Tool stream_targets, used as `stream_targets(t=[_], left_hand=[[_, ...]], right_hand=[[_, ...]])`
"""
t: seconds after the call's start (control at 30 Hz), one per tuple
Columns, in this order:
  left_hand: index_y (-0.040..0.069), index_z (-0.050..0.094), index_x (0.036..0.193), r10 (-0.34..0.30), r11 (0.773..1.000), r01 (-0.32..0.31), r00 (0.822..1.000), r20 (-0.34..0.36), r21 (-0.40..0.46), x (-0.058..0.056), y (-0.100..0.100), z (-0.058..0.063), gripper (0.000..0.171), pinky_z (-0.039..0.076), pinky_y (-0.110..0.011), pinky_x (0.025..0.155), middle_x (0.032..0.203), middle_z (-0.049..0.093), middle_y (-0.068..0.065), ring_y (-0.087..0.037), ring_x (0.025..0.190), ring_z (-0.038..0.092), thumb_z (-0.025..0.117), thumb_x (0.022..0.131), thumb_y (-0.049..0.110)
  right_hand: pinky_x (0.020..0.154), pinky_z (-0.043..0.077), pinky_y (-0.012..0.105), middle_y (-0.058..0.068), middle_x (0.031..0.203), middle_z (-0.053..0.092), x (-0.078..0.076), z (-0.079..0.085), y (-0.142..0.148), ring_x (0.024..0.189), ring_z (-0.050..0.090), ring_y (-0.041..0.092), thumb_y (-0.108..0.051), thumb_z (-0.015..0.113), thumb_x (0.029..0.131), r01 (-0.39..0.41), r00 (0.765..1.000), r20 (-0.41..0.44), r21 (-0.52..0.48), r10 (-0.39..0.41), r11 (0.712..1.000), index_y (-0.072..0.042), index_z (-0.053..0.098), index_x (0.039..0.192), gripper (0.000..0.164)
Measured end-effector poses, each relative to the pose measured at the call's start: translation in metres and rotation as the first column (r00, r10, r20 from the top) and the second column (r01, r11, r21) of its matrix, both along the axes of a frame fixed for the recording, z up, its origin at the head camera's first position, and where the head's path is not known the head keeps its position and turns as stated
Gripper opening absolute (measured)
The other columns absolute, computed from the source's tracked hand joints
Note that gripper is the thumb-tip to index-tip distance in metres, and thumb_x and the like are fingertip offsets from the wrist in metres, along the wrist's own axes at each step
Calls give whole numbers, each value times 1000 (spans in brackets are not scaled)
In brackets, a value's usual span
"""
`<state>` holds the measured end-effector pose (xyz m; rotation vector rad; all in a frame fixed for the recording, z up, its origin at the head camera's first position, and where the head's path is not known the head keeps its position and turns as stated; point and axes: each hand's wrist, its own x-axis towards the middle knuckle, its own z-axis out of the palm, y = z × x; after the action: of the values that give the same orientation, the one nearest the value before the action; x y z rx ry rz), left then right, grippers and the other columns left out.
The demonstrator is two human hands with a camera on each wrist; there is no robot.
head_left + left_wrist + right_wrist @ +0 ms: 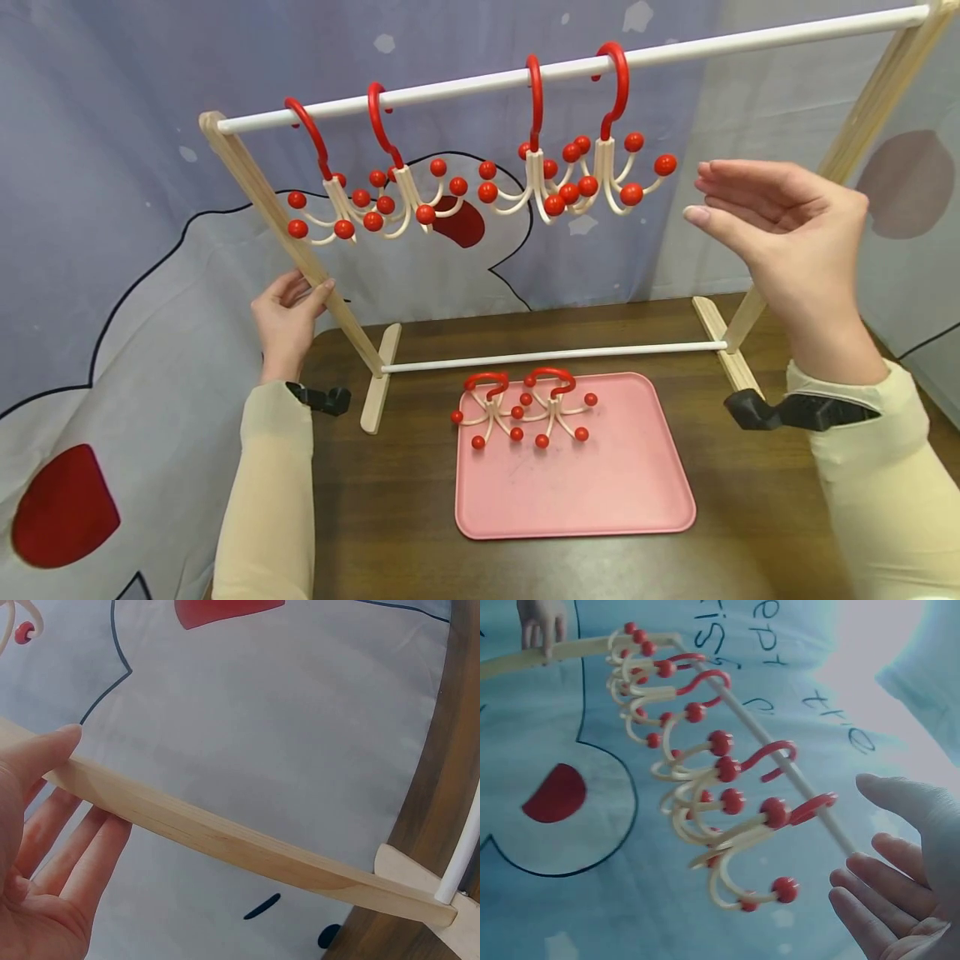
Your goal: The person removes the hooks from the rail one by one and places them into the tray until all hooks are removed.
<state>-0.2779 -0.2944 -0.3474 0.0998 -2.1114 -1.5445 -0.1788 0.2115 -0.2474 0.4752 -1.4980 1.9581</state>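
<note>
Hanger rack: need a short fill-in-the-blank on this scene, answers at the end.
1. ____ red-hooked hangers hang from the white top rail.
2. The hand holding the wooden upright is the person's ____ hand.
3. The tray is ____ in color.
4. On it rest ____ more hangers.

Missing words: four; left; pink; two.

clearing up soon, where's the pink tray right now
In the head view, the pink tray lies below centre, slightly right, on the brown table, in front of the lower white rod, bearing two red-hooked hangers.
</note>
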Motion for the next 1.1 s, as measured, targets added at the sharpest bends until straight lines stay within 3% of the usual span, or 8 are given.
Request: stream_targets(t=[0.27, 0.5, 0.73, 0.83, 1.1], left_hand=[[8, 70, 128, 7, 1000, -7, 1000, 0, 15, 1, -1, -1, 46, 58, -18, 75, 115, 72, -7, -13, 100, 68, 85, 87, 23], [7, 70, 128, 5, 1000, -5, 1000, 14, 16, -2, -2, -2, 47, 58, -18, 77, 114, 72, -7, -13, 100, 68, 85, 87, 23], [9, 66, 134, -11, 999, 9, 998, 66, 32, -6, -4, -1, 53, 57, -19, 81, 122, 69, -8, -13, 103, 68, 84, 88, 25], [10, 65, 136, -15, 999, 12, 997, 76, 39, -6, -4, -1, 54, 57, -21, 84, 124, 68, -8, -14, 105, 67, 83, 88, 25], [9, 66, 133, -52, 995, 47, 997, 54, 92, -4, -6, -3, 53, 58, -22, 81, 122, 69, -10, -16, 103, 69, 85, 86, 23]], right_hand=[[86, 58, 27, 19, 104, 74, -17, 28, -6, 95, 72, 24, 12, 89, 70, 21, 999, 39, 56, -24, 998, 12, 72, 109, 43], [83, 56, 20, 9, 106, 76, -42, 47, -17, 93, 73, 16, -1, 93, 72, 51, 988, 131, 220, -81, 974, 0, 77, 111, 43], [71, 55, 21, 5, 109, 75, -59, 55, -27, 94, 73, 12, -10, 91, 78, 93, 974, 164, 338, -156, 936, -7, 77, 115, 40], [64, 52, 25, 4, 106, 76, -62, 55, -30, 91, 73, 12, -12, 90, 79, 98, 973, 164, 346, -163, 933, -8, 78, 114, 37], [61, 51, 26, 3, 101, 77, -66, 56, -33, 85, 74, 16, -15, 87, 83, 115, 969, 166, 344, -181, 932, -8, 80, 111, 29]])
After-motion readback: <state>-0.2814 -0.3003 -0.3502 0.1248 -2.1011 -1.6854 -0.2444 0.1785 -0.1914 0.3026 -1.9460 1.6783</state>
